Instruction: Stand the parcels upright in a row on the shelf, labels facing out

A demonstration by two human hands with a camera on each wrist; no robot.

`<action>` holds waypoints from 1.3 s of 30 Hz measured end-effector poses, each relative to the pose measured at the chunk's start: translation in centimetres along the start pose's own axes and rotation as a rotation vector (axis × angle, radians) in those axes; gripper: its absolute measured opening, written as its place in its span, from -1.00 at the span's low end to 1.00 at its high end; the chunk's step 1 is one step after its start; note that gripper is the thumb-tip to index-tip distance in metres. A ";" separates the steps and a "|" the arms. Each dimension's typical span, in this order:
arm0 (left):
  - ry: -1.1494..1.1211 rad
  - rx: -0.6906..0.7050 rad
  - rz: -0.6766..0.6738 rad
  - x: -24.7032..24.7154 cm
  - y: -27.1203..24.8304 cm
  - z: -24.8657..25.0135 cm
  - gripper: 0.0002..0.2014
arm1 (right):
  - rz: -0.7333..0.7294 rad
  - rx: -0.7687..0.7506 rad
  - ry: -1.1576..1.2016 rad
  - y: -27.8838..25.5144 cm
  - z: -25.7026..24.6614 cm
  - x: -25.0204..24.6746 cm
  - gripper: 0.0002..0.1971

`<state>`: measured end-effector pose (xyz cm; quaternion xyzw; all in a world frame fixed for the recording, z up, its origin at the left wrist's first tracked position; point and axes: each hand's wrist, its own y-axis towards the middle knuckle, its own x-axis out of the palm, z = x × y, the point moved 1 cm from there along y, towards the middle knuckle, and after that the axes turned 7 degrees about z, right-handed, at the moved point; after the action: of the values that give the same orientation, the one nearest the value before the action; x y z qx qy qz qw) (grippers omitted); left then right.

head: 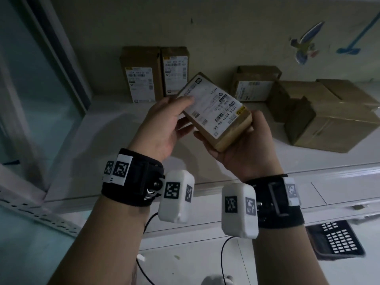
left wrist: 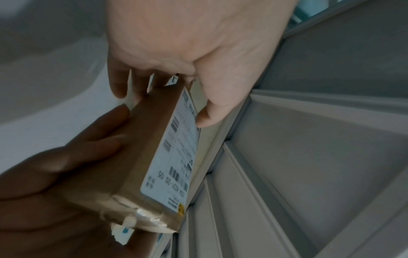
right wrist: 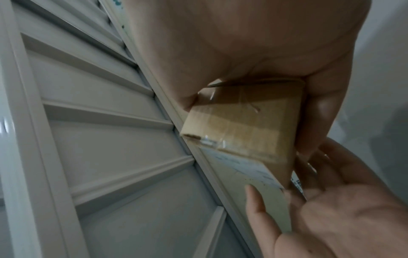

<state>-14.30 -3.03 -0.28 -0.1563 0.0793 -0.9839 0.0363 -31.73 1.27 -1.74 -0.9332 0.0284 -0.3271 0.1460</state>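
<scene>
I hold a brown cardboard parcel (head: 216, 112) tilted in the air above the white shelf (head: 107, 140), its white label facing up toward me. My left hand (head: 185, 114) pinches the far left end, thumb on the label and fingers underneath. My right hand (head: 226, 140) grips the near right end from below. Two labelled parcels (head: 140, 74) (head: 175, 72) stand upright side by side against the back wall, labels facing out. The left wrist view shows the held parcel (left wrist: 143, 157) between both hands. In the right wrist view its taped end (right wrist: 243, 125) sits in my right palm.
To the right on the shelf lie another labelled parcel (head: 255, 83) and two larger brown boxes (head: 320, 116). A glass panel and frame (head: 41, 89) border the shelf's left side. A dark keypad (head: 335, 239) lies below at the lower right. Cables hang from the wrist cameras.
</scene>
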 end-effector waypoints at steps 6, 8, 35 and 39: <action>-0.002 -0.030 -0.081 -0.2 0.7 -0.9 -0.50 | 0.071 -0.071 0.079 -1.0 0.2 -2.0 -0.34; -0.001 -0.033 -0.093 0.1 1.1 -1.2 -0.42 | 0.076 -0.154 0.064 -1.1 -0.6 -2.3 -0.32; -0.138 0.014 0.144 4.5 2.7 -0.6 -0.62 | -0.092 -0.200 -0.541 8.0 -6.5 0.2 -0.66; -0.110 0.083 0.180 4.2 4.7 1.6 -0.67 | -0.065 -0.295 -0.590 9.6 -8.1 1.6 -0.73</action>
<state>-17.60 -8.29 1.74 -0.2005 0.0501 -0.9690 0.1352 -35.09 -10.18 2.39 -0.9992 0.0019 -0.0395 0.0005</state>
